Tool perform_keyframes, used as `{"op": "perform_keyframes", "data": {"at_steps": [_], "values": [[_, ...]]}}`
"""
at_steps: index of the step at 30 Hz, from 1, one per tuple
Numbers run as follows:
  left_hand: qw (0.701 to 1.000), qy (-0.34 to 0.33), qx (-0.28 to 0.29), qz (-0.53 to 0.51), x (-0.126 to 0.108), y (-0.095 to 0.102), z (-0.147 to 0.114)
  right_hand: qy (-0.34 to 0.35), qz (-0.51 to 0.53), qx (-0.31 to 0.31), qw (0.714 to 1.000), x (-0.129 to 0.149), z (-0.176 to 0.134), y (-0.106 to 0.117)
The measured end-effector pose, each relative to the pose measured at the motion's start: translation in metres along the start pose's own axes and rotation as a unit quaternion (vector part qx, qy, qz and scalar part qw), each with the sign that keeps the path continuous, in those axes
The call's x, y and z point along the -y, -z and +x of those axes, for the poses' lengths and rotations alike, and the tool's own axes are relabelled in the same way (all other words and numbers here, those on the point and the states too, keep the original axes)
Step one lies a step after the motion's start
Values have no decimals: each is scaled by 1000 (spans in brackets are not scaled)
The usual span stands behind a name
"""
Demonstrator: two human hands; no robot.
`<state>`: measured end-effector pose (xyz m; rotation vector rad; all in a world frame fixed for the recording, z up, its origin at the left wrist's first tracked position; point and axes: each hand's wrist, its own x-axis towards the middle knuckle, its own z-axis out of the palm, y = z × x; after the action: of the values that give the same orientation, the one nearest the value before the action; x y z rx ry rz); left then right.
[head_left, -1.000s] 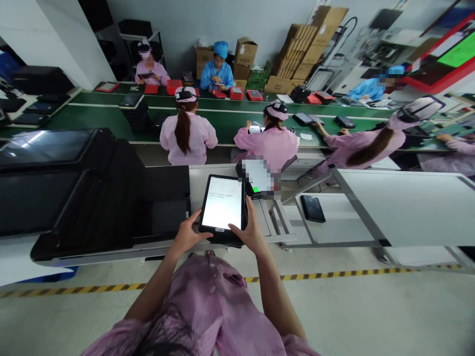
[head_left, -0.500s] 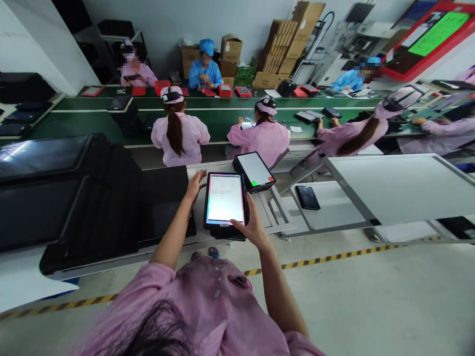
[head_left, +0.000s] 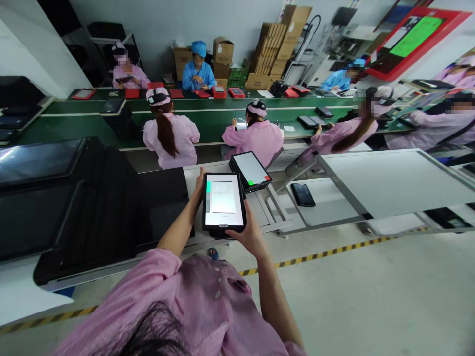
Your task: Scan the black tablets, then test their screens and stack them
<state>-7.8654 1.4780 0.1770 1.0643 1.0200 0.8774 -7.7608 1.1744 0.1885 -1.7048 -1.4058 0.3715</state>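
Observation:
A tablet (head_left: pixel 222 198) with a lit screen, showing a white page on a pale background, is in front of me above the light bench. My left hand (head_left: pixel 199 184) is at its upper left edge, partly hidden behind the frame, gripping that side. Around the lower right corner is my right hand (head_left: pixel 249 232), with the thumb along the bottom edge and the fingers up the right side. Directly under the lit tablet, the edge of another dark device shows. Just right of it lies a stack of tablets (head_left: pixel 251 170), the top screen white with green and red patches.
Dark tablets (head_left: pixel 163 198) fill the bench to my left. A white-topped cart (head_left: pixel 401 183) stands at right, with a black tablet (head_left: pixel 303 195) on a lower shelf. Ahead, people in pink and blue sit along a green worktable (head_left: pixel 211 110). Striped tape (head_left: pixel 315 259) marks the floor.
My left hand has come in from beside the tablet to its left edge. My right thumb has moved off the screen to the bottom edge. The screen picture has changed to a smaller page.

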Motion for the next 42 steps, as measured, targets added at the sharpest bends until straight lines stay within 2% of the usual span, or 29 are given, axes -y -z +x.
{"op": "perform_keyframes", "data": {"at_steps": [3,7,10,12,17,21,24,28,31,35,42], "values": [[1000,-8,-22,1,-3,-1,-4,0,-1,-9,1000,-1,-4,-2],[999,-45,-9,-8,-2,-2,-7,-1,-2,-18,1000,1,-8,-2],[999,-43,1,-27,0,-2,-6,20,-22,-29,999,16,-6,1],[999,-34,3,-35,0,-2,-6,66,-43,-24,997,34,1,2],[999,-28,-9,-29,-4,-4,-8,206,-86,85,971,79,33,-12],[999,-30,-24,-27,-6,-5,-9,245,-123,142,951,82,50,-20],[999,-23,-35,-29,-7,-6,-8,233,-118,103,960,70,47,-11],[997,-22,-57,-41,-7,-8,-7,145,-88,18,985,48,26,7],[996,-28,-69,-45,-6,-10,-7,86,-76,15,993,35,7,9],[993,-64,-89,-50,-1,-9,-12,46,-52,6,998,24,-8,4],[989,-100,-101,-37,12,-5,-20,57,-27,-9,998,12,-13,7]]}}
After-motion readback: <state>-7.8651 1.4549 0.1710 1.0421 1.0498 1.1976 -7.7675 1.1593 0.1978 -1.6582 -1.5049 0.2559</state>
